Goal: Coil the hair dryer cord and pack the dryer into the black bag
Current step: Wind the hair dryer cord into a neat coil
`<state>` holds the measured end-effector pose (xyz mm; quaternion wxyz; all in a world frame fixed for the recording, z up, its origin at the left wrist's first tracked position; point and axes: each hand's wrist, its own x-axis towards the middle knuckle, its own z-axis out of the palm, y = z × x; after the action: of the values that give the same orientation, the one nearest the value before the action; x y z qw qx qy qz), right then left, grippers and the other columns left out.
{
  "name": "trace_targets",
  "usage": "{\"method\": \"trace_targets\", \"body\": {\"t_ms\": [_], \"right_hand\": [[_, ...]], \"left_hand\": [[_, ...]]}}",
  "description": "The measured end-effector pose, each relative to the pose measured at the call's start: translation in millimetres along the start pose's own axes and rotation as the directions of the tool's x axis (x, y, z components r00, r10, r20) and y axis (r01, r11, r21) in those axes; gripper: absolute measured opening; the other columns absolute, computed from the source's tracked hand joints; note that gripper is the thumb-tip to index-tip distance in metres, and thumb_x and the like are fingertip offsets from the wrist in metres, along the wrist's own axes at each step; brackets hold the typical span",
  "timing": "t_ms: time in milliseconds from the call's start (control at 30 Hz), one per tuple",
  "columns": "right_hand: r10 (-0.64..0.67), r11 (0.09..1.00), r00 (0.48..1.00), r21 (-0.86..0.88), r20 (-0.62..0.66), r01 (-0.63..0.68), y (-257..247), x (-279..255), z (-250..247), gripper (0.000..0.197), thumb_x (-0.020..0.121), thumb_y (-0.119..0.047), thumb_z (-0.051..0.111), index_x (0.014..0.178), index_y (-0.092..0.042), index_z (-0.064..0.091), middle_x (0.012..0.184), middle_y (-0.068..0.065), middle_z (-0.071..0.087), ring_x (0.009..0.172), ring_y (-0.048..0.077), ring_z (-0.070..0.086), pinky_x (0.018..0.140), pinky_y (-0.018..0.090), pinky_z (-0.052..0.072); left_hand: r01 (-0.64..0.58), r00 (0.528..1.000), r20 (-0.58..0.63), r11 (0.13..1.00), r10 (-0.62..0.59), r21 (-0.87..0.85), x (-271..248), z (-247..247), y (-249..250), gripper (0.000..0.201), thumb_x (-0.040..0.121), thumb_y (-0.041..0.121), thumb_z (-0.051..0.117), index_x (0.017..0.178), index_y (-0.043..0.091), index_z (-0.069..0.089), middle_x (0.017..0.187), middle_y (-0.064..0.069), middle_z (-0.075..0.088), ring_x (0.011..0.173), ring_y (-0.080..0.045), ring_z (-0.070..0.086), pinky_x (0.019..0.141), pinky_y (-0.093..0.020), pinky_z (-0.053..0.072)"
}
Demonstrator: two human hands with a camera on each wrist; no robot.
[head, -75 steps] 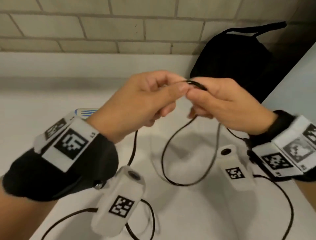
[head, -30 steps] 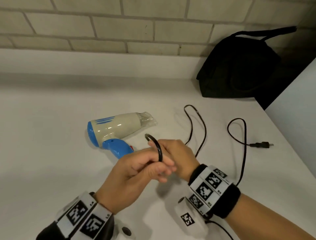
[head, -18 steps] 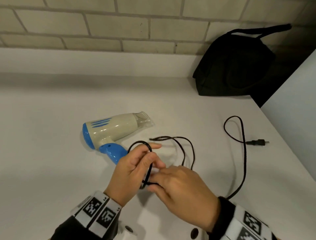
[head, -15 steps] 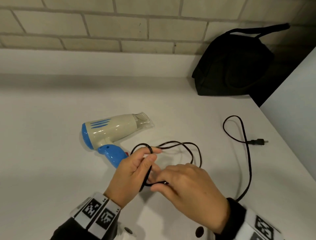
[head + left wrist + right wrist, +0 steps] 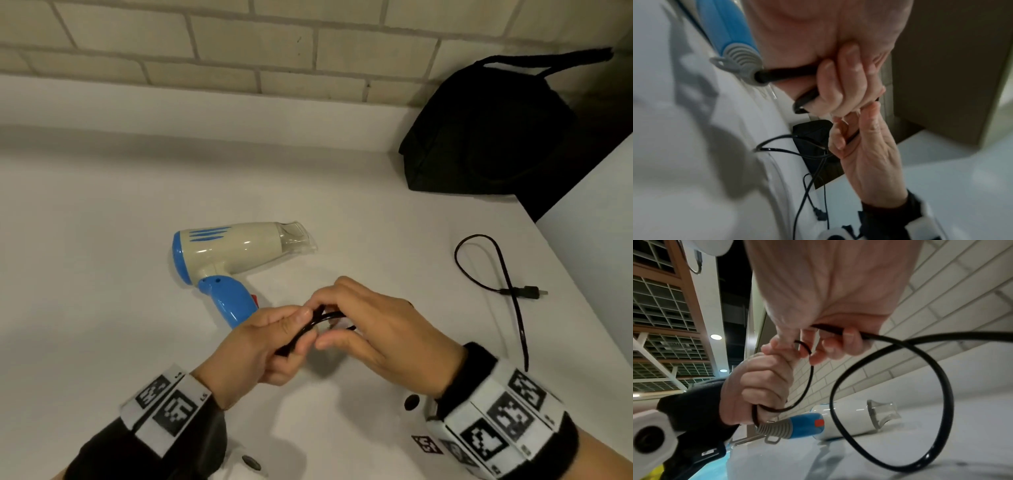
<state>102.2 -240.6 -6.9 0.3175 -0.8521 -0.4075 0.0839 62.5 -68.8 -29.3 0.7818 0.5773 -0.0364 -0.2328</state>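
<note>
A cream and blue hair dryer [image 5: 233,253] lies on its side on the white counter [image 5: 85,274], its blue handle [image 5: 803,425] pointing toward me. Its black cord [image 5: 308,323] is gathered in loops between my two hands, just right of the handle. My left hand [image 5: 270,346] grips the loops near the handle end [image 5: 785,75]. My right hand [image 5: 373,329] pinches a strand against them, and a loop [image 5: 890,402] hangs under it. The rest of the cord [image 5: 513,294] runs right to the plug [image 5: 532,292]. The black bag [image 5: 486,130] stands at the back right.
A brick wall [image 5: 205,44] with a white ledge runs along the back. A pale panel [image 5: 596,212] closes off the right side beside the bag. Both wrists carry white camera mounts with printed markers [image 5: 493,435].
My hands came down from in front of the bag to the counter beside the dryer handle. Loose cord loops that lay on the counter are now drawn up between both hands.
</note>
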Motion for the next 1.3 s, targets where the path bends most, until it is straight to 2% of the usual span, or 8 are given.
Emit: {"method": "trace_targets", "body": {"t_ms": [133,333,567,867,967,1033,1133,1300], "right_hand": [[-0.035,0.994,0.999,0.106,-0.011,0.036,9,17,9,0.033,0.088,-0.053,0.034,0.091,-0.024,0.049,0.084,-0.012,0.047,0.072,0.005,0.048,0.066,0.024,0.044],[0.170,0.823,0.981,0.534,0.095,-0.195,7,33,14,0.026,0.095,-0.014,0.038,0.073,-0.021,0.050,0.057,-0.007,0.051,0.050,0.006,0.047,0.053,0.020,0.043],[0.249,0.594,0.957,0.757,0.147,-0.271,5,49,21,0.031,0.083,-0.039,0.036,0.083,-0.019,0.059,0.050,-0.010,0.049,0.045,0.005,0.045,0.045,0.018,0.040],[0.276,0.570,0.957,0.787,0.087,-0.236,3,57,31,0.042,0.092,-0.041,0.029,0.069,-0.011,0.046,0.039,-0.010,0.045,0.040,0.005,0.038,0.043,0.017,0.035],[0.268,0.591,0.961,0.777,0.064,-0.216,-1,64,28,0.038,0.088,-0.038,0.029,0.060,-0.023,0.050,0.041,-0.009,0.055,0.038,0.005,0.041,0.040,0.017,0.036],[0.305,0.666,0.952,0.716,-0.004,-0.210,2,66,29,0.038,0.090,-0.037,0.032,0.059,-0.033,0.054,0.047,-0.009,0.057,0.043,0.006,0.047,0.044,0.017,0.041],[0.298,0.928,0.938,0.285,-0.178,-0.240,8,58,33,0.025,0.096,-0.034,0.025,0.088,-0.029,0.048,0.068,-0.007,0.061,0.066,0.014,0.059,0.069,0.034,0.050],[0.291,0.924,0.927,-0.182,-0.238,-0.337,20,47,28,0.027,0.096,-0.030,0.028,0.118,-0.016,0.035,0.075,0.003,0.059,0.076,0.035,0.058,0.070,0.043,0.046]], "left_hand": [[-0.014,1.000,0.003,0.988,0.015,-0.154,-1,-8,-6,0.039,0.060,0.056,0.069,0.052,0.021,0.053,0.036,0.013,0.035,0.032,-0.006,0.026,0.036,-0.016,0.027],[-0.130,0.988,-0.109,0.965,0.107,-0.228,-2,-15,-16,0.038,0.068,0.058,0.061,0.060,0.021,0.054,0.040,0.013,0.036,0.037,-0.007,0.035,0.057,-0.019,0.046],[-0.124,0.979,-0.197,0.931,0.058,-0.343,2,-15,-1,0.030,0.079,0.037,0.039,0.060,0.015,0.045,0.036,0.011,0.033,0.029,-0.002,0.025,0.038,-0.017,0.035],[-0.106,0.992,-0.084,0.977,0.092,-0.184,1,-10,13,0.029,0.081,0.034,0.032,0.064,0.012,0.039,0.035,0.012,0.037,0.026,-0.001,0.025,0.033,-0.010,0.032],[-0.148,0.988,-0.054,0.980,0.142,-0.134,4,-9,17,0.029,0.083,0.033,0.030,0.066,0.011,0.037,0.036,0.012,0.036,0.026,-0.001,0.023,0.032,-0.010,0.032],[-0.165,0.986,-0.057,0.980,0.160,-0.114,6,-8,18,0.028,0.083,0.035,0.030,0.067,0.013,0.038,0.038,0.011,0.037,0.028,-0.001,0.021,0.032,-0.010,0.023],[-0.210,0.972,-0.131,0.971,0.195,-0.113,8,-7,24,0.027,0.083,0.035,0.034,0.065,0.017,0.043,0.039,0.011,0.037,0.028,-0.002,0.019,0.035,-0.011,0.017],[-0.279,0.947,-0.220,0.940,0.235,-0.197,7,-9,43,0.024,0.077,0.038,0.038,0.066,0.019,0.047,0.037,0.009,0.039,0.026,0.000,0.021,0.031,-0.010,0.017]]}}
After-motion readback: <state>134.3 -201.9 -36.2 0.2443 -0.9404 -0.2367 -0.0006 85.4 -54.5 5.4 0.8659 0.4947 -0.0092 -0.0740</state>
